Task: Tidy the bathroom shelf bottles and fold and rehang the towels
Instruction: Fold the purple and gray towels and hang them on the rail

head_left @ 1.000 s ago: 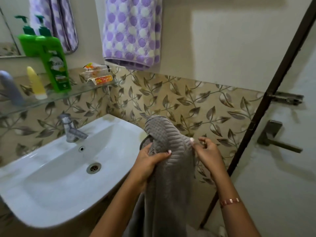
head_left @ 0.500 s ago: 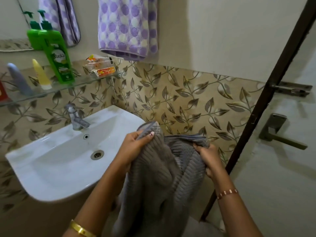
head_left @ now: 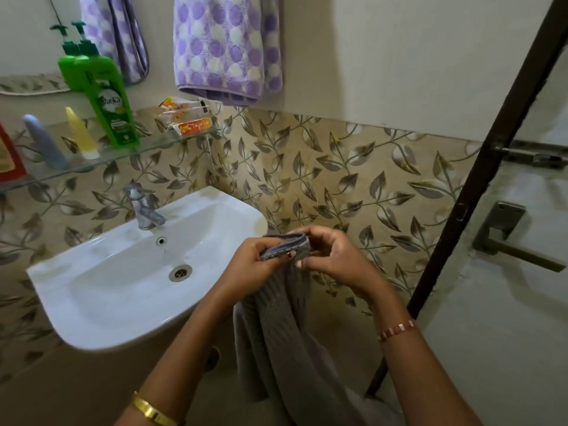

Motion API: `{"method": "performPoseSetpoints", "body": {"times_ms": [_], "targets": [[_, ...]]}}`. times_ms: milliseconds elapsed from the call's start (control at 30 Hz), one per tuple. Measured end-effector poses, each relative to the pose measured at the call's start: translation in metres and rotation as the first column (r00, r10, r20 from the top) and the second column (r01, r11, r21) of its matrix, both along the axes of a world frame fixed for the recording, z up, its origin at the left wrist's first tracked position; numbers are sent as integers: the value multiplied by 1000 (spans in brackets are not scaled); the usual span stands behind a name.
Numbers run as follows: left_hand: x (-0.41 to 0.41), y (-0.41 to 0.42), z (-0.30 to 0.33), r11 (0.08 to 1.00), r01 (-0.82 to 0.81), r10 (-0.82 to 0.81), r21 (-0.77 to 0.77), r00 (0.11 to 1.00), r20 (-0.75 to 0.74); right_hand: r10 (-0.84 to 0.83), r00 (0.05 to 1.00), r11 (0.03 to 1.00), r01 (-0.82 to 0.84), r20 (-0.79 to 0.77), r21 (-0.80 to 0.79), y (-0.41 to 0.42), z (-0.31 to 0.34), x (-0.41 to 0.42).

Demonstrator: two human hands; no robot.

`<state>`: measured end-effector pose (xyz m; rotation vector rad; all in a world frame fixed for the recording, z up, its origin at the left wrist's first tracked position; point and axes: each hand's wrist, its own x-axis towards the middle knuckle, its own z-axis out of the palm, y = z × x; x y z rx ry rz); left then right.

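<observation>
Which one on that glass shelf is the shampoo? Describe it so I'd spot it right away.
Start at the white sink and look up to the glass shelf above its tap. The shampoo bottle stands upright on it, just left of the soap packets. It is the tallest thing there, bright green with a pump top, unlike the small yellow tube and grey tube to its left.

We hold both forearms forward, hands meeting at mid-frame. Our left hand (head_left: 252,265) has fingers curled, thumb pinching the grey towel (head_left: 276,333) edge. Our right hand (head_left: 332,259) sits just beside it, fingers curled, gripping the same edge. Both wrists wear bangles.
</observation>
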<state>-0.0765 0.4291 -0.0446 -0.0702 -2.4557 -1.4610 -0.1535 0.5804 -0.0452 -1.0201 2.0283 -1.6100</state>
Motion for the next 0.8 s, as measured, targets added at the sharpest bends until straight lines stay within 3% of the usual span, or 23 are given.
{"method": "performPoseSetpoints", "body": {"times_ms": [133,300,433,533,633,800], "targets": [[3,-5,-2,1000,-18,17,19,999,35,-11,1000,1000,11,5,-25,1,-5,0],[3,-5,-5,1000,14,-15,7,996,88,169,985,986,-169,27,-15,-2,-9,-1],[11,-17,3,999,-1,-1,35,998,69,73,997,990,-69,-29,120,3,-21,-10],[16,-31,6,998,-55,53,27,997,59,9,1000,997,-8,-12,76,6,-27,-12],[18,-36,5,992,-107,106,59,994,30,-24,998,999,23,54,23,5,-31,-13],[17,-34,-2,986,-112,116,127,993,-29,141,947,990,-136,289,-37,-4,-37,-6]]}}
